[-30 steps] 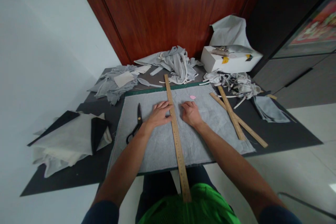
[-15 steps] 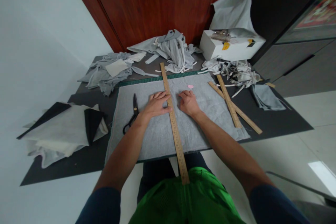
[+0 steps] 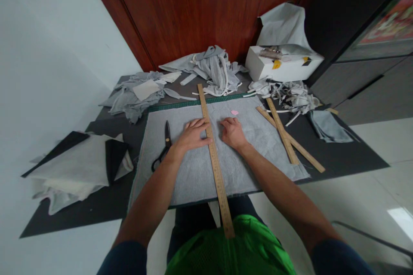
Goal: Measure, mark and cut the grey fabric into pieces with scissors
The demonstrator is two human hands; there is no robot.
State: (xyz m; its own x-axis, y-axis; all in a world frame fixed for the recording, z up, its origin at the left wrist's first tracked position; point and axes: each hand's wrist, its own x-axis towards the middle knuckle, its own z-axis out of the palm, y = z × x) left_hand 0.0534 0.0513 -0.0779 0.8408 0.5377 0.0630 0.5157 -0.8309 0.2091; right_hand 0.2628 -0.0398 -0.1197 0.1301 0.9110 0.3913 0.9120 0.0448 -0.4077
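A long wooden ruler (image 3: 217, 167) lies lengthwise over a grey cloth (image 3: 190, 180), its near end reaching past the table edge to the green garment. My left hand (image 3: 192, 135) rests on the cloth with fingers and thumb spread, their tips lying on the ruler. Right of the ruler, my right hand (image 3: 232, 132) sits on the cloth with its fingers curled together; whatever they hold, if anything, cannot be made out. Black scissors (image 3: 167, 137) lie left of my left hand. A small pink piece (image 3: 234, 112) is just beyond my right hand.
Two crossed wooden rulers (image 3: 284, 137) lie at the right of the cloth. A green cutting mat (image 3: 176, 105) shows beneath it. Grey fabric scraps (image 3: 129, 94) and a white box (image 3: 280, 66) stand at the back. Folded pale cloth (image 3: 80, 159) lies at left on the dark table (image 3: 64, 219).
The whole view has shifted, so everything sits slightly lower in the picture. Both hands stay at about the same places on the ruler and cloth.
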